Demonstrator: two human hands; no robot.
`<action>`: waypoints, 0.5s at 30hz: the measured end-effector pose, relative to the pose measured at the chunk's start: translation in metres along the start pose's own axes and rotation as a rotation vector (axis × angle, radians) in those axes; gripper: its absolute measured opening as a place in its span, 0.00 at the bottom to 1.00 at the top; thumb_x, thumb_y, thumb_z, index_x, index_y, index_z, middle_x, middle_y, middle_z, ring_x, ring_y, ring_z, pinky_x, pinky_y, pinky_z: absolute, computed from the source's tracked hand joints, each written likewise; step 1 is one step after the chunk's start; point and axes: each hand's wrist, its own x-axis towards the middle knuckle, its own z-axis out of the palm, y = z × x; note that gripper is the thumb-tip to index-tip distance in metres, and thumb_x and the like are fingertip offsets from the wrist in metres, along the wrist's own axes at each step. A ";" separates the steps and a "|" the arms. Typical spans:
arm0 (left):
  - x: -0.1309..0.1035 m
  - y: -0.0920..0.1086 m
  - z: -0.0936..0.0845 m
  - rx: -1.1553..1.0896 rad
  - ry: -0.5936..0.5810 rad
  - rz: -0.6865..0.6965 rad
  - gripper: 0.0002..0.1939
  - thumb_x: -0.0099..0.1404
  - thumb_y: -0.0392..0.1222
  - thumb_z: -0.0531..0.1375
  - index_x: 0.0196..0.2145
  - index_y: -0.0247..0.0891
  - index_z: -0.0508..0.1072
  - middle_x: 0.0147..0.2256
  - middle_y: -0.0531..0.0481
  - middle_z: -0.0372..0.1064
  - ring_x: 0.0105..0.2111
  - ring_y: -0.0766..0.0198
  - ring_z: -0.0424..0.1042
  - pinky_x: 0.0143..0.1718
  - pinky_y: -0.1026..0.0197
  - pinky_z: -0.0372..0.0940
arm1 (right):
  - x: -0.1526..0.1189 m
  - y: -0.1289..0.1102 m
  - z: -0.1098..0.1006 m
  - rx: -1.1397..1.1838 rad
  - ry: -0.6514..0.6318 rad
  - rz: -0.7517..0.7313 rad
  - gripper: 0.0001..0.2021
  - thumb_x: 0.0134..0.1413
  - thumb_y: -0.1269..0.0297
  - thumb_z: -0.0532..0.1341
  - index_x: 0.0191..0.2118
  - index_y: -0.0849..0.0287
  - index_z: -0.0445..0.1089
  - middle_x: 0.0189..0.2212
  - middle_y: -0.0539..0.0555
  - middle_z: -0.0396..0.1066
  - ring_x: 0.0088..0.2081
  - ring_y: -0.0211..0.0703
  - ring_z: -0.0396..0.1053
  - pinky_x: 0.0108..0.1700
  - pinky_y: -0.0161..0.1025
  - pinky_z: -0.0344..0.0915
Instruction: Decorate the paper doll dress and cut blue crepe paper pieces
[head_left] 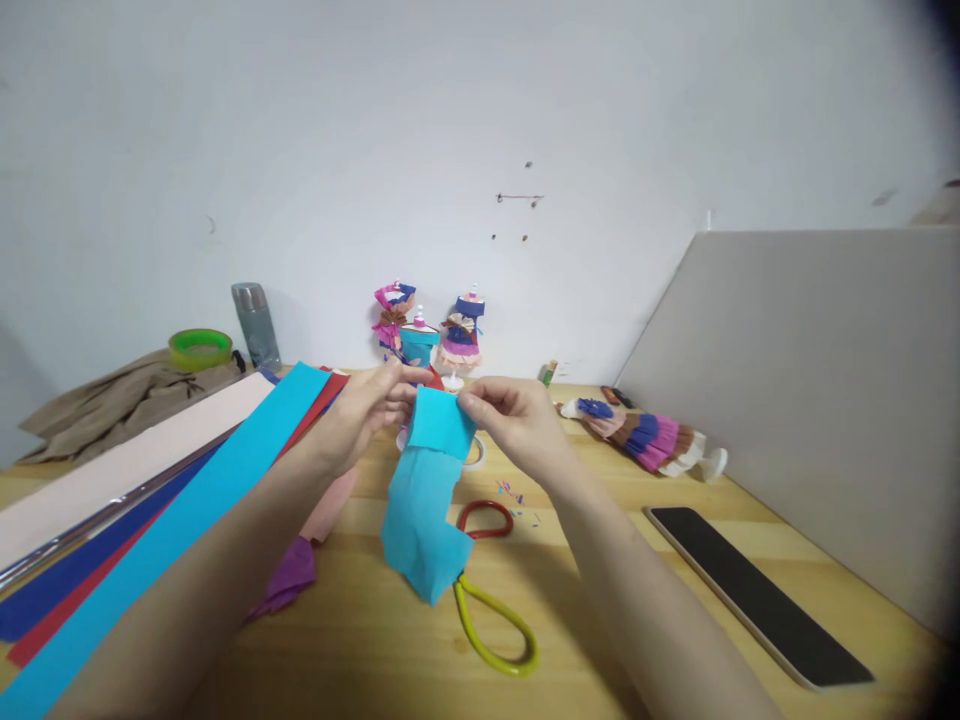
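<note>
A piece of turquoise crepe paper [427, 490], folded over at its top, hangs in front of me above the table. My right hand [517, 420] pinches its upper right corner between thumb and fingers. At the upper left edge, the curled fingers of my left hand [375, 405] hold the paper; part of their grip is hidden. Under the paper's lower end lies a pair of scissors [499, 655] with one yellow and one red handle loop, the blades covered. A white roll of tape [478, 456] shows partly behind the paper.
Long crepe paper strips [187, 520] lie at left, near a cloth [112, 405], green tape [201, 350] and bottle [256, 325]. Paper-dressed mannequins [463, 335] stand by the wall; another [645, 435] lies at right. A phone [757, 595] lies beside a grey panel [810, 380].
</note>
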 end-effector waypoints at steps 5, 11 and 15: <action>-0.003 -0.002 0.010 0.246 0.028 -0.038 0.17 0.49 0.51 0.68 0.32 0.36 0.74 0.28 0.50 0.73 0.28 0.62 0.71 0.30 0.61 0.65 | -0.004 -0.004 0.002 -0.322 0.032 -0.153 0.12 0.53 0.62 0.57 0.24 0.62 0.70 0.18 0.48 0.62 0.22 0.33 0.57 0.25 0.33 0.52; 0.001 -0.007 0.009 0.143 0.071 0.012 0.14 0.47 0.46 0.69 0.26 0.35 0.71 0.25 0.53 0.71 0.25 0.67 0.69 0.29 0.63 0.64 | 0.002 0.003 0.002 0.043 0.006 -0.031 0.13 0.45 0.55 0.64 0.30 0.61 0.71 0.20 0.49 0.68 0.22 0.36 0.63 0.25 0.34 0.61; 0.002 -0.006 0.007 0.128 0.064 0.023 0.15 0.47 0.46 0.70 0.27 0.34 0.72 0.26 0.51 0.73 0.27 0.64 0.71 0.32 0.61 0.65 | 0.006 0.003 -0.001 0.220 -0.030 0.057 0.16 0.39 0.52 0.68 0.22 0.60 0.67 0.15 0.46 0.64 0.18 0.33 0.61 0.22 0.33 0.60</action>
